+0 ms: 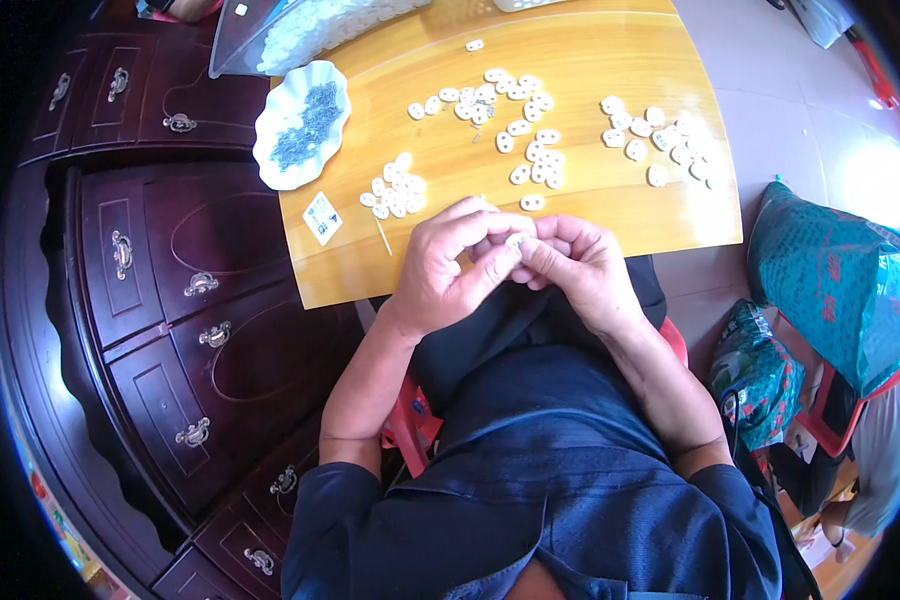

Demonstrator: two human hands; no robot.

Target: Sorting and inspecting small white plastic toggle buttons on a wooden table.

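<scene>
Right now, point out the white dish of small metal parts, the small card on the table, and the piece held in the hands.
white dish (278, 170): head view, on its bare lower rim.
small card (322, 217): head view, on its middle.
held piece (516, 240): head view, on the pale bit showing between the fingertips.

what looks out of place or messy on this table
Nothing looks spilled or damaged. The white oval pieces lie in loose clusters on the wooden table; one stray piece sits apart near the far edge. Both hands pinch one piece.
</scene>
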